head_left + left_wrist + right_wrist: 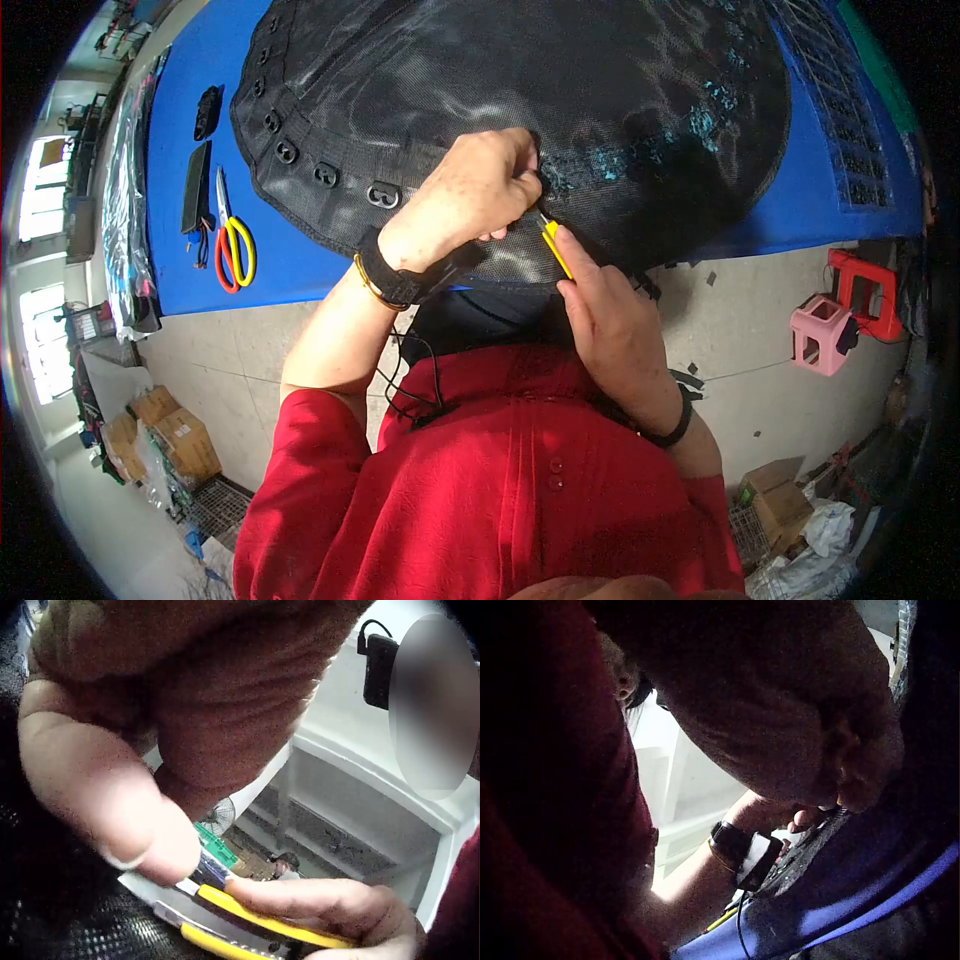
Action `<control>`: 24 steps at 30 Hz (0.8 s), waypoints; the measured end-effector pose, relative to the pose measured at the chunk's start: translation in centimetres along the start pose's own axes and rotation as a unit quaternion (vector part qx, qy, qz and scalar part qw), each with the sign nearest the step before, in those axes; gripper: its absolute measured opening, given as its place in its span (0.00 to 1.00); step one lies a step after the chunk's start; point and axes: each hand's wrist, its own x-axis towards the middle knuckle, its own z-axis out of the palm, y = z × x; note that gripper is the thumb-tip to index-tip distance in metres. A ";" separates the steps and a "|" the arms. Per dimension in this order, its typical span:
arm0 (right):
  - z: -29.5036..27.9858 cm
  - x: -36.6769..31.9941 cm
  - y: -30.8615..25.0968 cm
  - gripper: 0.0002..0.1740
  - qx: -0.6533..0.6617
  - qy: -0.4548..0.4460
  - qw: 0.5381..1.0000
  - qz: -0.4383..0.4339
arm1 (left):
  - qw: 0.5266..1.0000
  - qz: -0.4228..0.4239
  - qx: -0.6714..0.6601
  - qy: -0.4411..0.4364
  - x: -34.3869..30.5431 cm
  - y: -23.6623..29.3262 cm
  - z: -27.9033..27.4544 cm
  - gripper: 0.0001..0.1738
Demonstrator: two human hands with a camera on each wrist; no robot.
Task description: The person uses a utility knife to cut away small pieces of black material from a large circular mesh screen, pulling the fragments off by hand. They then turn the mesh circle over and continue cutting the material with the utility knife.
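Note:
Black mesh fabric (430, 90) with a row of black plastic buckles (383, 194) along its left edge lies on a blue table. My left hand (475, 185) is on the mesh near its front edge, fingers curled and pinching at the material; what lies between the fingertips is hidden. My right hand (615, 335) holds a yellow cutter (556, 248), its blade pointing at the left fingertips. In the left wrist view the blade of the cutter (262, 919) is close to my left thumb. The right wrist view is dark; my right hand (780, 727) fills its upper middle.
Scissors with red and yellow handles (232, 245) lie at the table's left, beside a dark flat case (196, 188) and a small black item (207, 112). Clear plastic wrap (130, 200) covers the left edge. A pink stool (820, 335) and cardboard boxes (175, 435) stand on the floor.

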 end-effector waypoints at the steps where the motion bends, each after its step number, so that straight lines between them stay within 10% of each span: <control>1: -0.2 0.0 0.0 0.33 0.009 -0.007 1.000 0.012 | 1.000 -0.012 -0.029 -0.002 0.0 -0.1 0.0 0.07; 24: -0.7 3.2 0.2 0.25 0.240 0.016 0.960 0.140 | 0.988 -0.016 -0.151 -0.004 -0.7 -2.5 -0.3 0.06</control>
